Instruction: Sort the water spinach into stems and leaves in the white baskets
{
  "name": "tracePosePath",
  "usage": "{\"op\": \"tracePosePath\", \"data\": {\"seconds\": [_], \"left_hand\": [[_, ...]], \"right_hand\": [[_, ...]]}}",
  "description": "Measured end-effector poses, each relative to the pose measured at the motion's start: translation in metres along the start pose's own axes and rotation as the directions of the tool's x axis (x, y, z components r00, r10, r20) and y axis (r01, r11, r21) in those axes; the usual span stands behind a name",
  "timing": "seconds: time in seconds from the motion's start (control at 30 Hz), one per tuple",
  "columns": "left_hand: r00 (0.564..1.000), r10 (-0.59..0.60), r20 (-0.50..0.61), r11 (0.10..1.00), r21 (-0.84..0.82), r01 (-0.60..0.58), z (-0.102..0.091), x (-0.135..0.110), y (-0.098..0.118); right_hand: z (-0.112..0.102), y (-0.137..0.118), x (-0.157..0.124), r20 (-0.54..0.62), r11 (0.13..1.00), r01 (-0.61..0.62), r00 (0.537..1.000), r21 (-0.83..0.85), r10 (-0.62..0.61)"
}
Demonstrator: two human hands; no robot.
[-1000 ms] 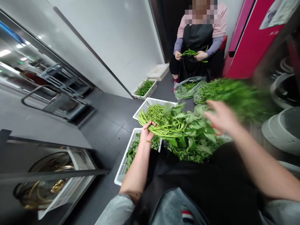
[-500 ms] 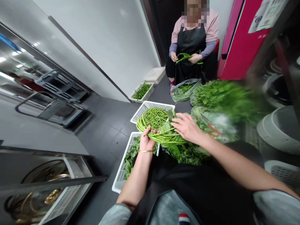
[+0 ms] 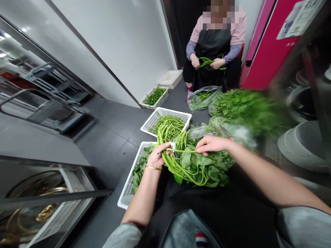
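Note:
My left hand (image 3: 158,157), a gold bracelet on its wrist, is closed round a bundle of leafy green stems (image 3: 181,162) lying across my dark apron. My right hand (image 3: 210,144) pinches a single thin stem (image 3: 184,151) that runs across from the bundle toward the left hand. Below my left hand a white basket (image 3: 129,187) holds picked leaves. Further out, a second white basket (image 3: 155,119) holds cut green stems.
A person in a black apron sits opposite, holding green stems (image 3: 208,62) in both hands. A plastic bag of greens (image 3: 200,96) and a big heap of leafy greens (image 3: 248,108) lie on the floor. Two more white baskets (image 3: 161,98) stand by the wall. Steel equipment stands at left, round pots at right.
My right hand came in from the right, reached the bundle and now pinches one stem. The left hand turned the bundle so the stems point away.

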State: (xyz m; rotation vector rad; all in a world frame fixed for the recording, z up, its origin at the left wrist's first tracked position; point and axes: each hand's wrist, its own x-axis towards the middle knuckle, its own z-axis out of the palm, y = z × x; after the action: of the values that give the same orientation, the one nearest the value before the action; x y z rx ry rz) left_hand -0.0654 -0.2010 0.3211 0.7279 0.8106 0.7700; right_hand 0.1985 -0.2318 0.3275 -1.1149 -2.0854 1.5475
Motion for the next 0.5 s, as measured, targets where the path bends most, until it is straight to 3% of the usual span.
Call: {"op": "tracePosePath", "data": {"seconds": [0.07, 0.13, 0.27, 0.33, 0.4, 0.47, 0.5], "left_hand": [[0.999, 0.000, -0.038, 0.999, 0.041, 0.002, 0.000, 0.001, 0.001], [0.998, 0.013, -0.058, 0.997, 0.081, -0.008, 0.000, 0.000, 0.000], [0.990, 0.106, -0.098, 0.983, 0.160, -0.089, 0.000, -0.007, -0.006], [0.973, 0.188, -0.133, 0.968, 0.195, -0.160, 0.002, -0.010, -0.012], [0.956, 0.249, -0.157, 0.954, 0.207, -0.215, 0.004, -0.011, -0.016], [0.948, 0.265, -0.177, 0.954, 0.191, -0.231, 0.004, -0.012, -0.018], [0.947, 0.261, -0.185, 0.957, 0.176, -0.230, 0.004, -0.011, -0.018]], "right_hand": [[0.005, -0.008, 0.003, -0.057, 0.987, -0.013, 0.998, -0.158, 0.004], [0.011, -0.012, 0.006, -0.185, 0.960, -0.040, 0.983, -0.279, -0.012], [0.024, -0.001, 0.016, -0.439, 0.941, -0.067, 0.894, -0.332, -0.092], [0.028, 0.010, 0.022, -0.621, 0.972, -0.063, 0.778, -0.224, -0.093], [0.027, 0.020, 0.025, -0.797, 1.000, 0.009, 0.603, 0.005, -0.001], [0.022, 0.024, 0.023, -0.881, 0.977, 0.096, 0.457, 0.188, 0.125], [0.019, 0.022, 0.021, -0.898, 0.969, 0.117, 0.413, 0.217, 0.151]]}}
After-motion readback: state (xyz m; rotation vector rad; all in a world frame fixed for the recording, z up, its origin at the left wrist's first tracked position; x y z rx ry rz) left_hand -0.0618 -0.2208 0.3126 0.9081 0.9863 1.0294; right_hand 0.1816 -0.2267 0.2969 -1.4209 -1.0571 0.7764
